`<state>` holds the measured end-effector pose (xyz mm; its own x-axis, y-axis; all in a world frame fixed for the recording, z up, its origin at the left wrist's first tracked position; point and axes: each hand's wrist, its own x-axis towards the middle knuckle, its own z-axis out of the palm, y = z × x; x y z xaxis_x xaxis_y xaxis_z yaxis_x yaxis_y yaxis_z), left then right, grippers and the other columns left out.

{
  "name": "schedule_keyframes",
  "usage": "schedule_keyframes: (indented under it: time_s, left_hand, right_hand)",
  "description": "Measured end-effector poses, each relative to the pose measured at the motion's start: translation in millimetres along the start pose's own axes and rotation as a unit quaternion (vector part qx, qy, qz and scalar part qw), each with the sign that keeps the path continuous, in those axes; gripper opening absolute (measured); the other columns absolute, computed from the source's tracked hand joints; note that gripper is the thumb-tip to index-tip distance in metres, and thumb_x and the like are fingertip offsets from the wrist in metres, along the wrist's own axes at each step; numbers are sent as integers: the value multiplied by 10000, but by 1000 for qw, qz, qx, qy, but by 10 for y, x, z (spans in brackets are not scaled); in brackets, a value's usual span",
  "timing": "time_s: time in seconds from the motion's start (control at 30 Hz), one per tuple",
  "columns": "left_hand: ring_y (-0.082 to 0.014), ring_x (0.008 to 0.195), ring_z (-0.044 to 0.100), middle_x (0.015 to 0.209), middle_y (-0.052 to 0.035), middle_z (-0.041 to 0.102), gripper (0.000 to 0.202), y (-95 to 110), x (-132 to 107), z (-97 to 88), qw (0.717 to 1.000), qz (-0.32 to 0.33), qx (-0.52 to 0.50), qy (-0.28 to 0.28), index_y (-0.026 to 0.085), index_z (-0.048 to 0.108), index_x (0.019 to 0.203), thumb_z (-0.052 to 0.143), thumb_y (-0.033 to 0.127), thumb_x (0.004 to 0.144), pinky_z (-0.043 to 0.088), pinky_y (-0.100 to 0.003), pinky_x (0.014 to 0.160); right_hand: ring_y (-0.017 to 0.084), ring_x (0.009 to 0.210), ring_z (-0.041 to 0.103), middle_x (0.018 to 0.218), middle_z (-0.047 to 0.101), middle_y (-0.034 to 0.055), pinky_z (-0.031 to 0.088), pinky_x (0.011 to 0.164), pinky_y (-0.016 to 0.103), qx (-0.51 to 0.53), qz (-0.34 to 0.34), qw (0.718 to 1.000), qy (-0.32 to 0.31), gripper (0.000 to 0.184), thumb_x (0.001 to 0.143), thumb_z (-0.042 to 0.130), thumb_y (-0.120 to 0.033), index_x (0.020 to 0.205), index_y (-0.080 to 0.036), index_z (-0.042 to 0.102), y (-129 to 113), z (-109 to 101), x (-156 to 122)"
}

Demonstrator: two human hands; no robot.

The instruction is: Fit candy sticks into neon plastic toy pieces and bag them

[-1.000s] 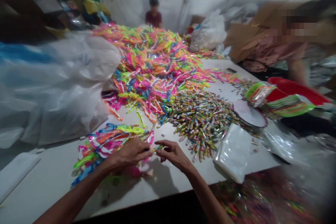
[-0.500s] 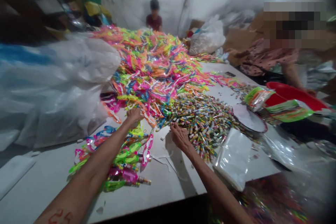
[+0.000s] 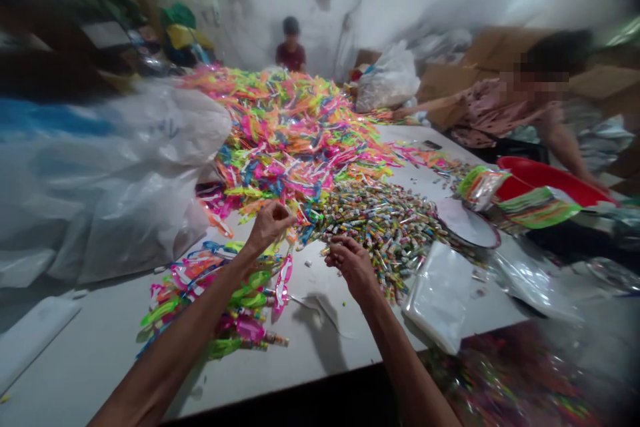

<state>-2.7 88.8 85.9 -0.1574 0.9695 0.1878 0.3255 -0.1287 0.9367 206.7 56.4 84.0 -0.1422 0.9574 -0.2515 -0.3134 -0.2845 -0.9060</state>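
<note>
My left hand (image 3: 267, 225) is lifted off the white table (image 3: 90, 347), fingers pinched on a bright plastic piece from the near edge of the big pile of neon plastic pieces (image 3: 295, 127). My right hand (image 3: 350, 261) is closed at the near edge of the heap of small printed candy sticks (image 3: 385, 220), apparently on a stick, though blur hides it. Below my left hand lies a small pile of assembled coloured pieces (image 3: 220, 300).
A large white plastic sack (image 3: 110, 180) fills the left. A stack of clear bags (image 3: 440, 293) lies right of my hands. A round tray (image 3: 473, 223), a red basin (image 3: 550, 177) and packets sit at right, where another person leans in. A child sits beyond the pile.
Both hands reached forward from in front of me into the piles. They have since lifted and drawn back a little, each closed on a picked piece.
</note>
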Motion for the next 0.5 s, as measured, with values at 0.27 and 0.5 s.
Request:
schedule_keyframes:
  time_s: [0.27, 0.5]
  left_hand:
    - [-108, 560, 545, 662, -3, 579, 251, 312, -842, 159, 935, -160, -160, -273, 126, 559, 822, 599, 353, 723, 404, -224, 540]
    - [-76, 468, 478, 612, 42, 527, 176, 372, -1077, 119, 916, -146, -175, -330, 155, 539, 891, 524, 282, 771, 383, -196, 462]
  right_hand:
    - [109, 529, 606, 626, 634, -30, 475, 545, 228, 16, -46, 998, -32, 321, 596, 765, -266, 854, -170, 599, -241, 88, -270]
    - [114, 519, 611, 609, 641, -15, 472, 538, 229, -2, -3, 996, -91, 255, 636, 747, -277, 813, -156, 609, -36, 37, -393]
